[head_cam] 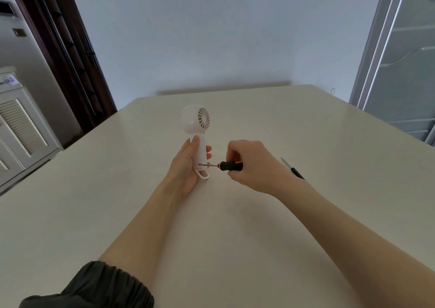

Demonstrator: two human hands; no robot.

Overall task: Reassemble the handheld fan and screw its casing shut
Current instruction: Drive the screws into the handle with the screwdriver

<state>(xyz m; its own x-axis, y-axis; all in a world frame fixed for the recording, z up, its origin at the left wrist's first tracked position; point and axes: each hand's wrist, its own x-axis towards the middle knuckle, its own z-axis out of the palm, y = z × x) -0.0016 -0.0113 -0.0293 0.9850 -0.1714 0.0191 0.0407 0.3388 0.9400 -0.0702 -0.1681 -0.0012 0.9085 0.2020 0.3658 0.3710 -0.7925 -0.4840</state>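
Note:
A white handheld fan (195, 124) stands upright above the table, its round head with a gold grille facing right. My left hand (186, 166) grips its handle, thumb on the near side and fingertips showing on the right. A white strap loop (202, 174) hangs from the handle's base. My right hand (251, 166) holds a black and orange screwdriver (229, 165) sideways. Its metal tip touches the lower part of the handle.
The pale table (235, 213) spreads in all directions around my hands. A second tool with a black handle and a bright blade (292, 168) lies just right of my right wrist. A dark door frame and a louvred cabinet stand at the left, a glass panel at the right.

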